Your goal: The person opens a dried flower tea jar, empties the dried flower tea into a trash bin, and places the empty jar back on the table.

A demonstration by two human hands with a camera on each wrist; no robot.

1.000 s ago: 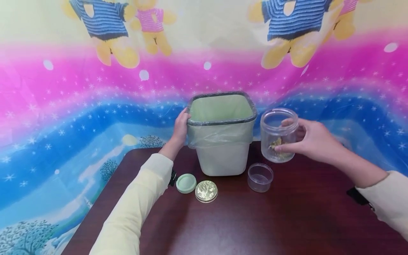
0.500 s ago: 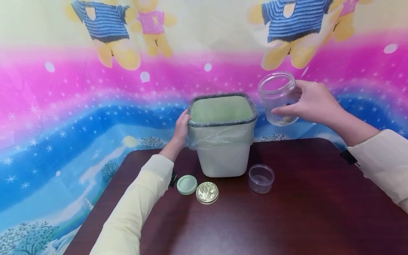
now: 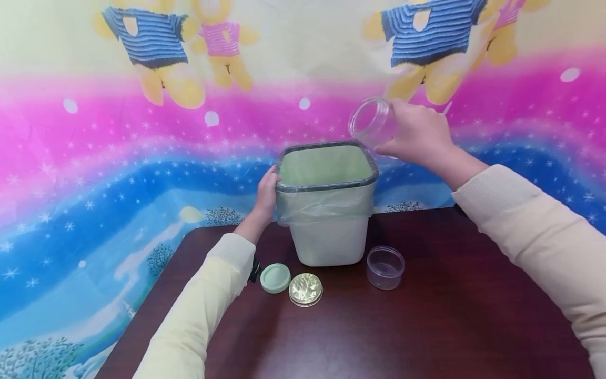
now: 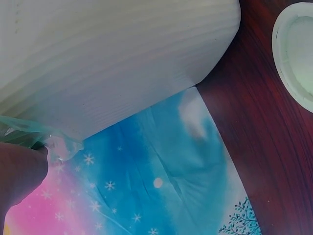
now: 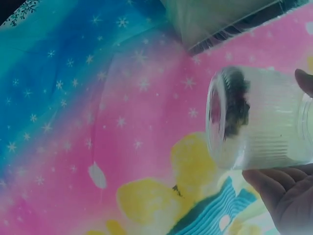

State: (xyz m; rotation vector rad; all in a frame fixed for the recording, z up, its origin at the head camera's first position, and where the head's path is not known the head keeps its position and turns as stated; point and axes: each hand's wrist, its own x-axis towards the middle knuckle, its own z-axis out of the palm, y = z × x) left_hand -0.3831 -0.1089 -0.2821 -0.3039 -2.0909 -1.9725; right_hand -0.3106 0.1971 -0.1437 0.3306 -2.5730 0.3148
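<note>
My right hand (image 3: 421,131) grips a clear ribbed jar (image 3: 375,123), tilted with its mouth to the left, just above the bin's right rim. Dark clumped matter (image 5: 236,103) lies at the base of the jar in the right wrist view. My left hand (image 3: 266,193) holds the left rim of a pale trash bin (image 3: 330,242), which stands on the table and is lined with a clear bag (image 3: 326,206). In the left wrist view, the thumb (image 4: 19,171) lies on the bag's edge. The bin's floor is hidden in the head view.
On the dark wooden table (image 3: 379,337), a pale green lid (image 3: 275,278) and a gold-coloured lid (image 3: 305,289) lie in front of the bin. A small clear round container (image 3: 385,268) stands to their right. A printed cloth (image 3: 142,158) hangs behind the table.
My right hand has lifted the jar, brought it left over the bin's right edge and tipped it. My left hand keeps its hold on the rim.
</note>
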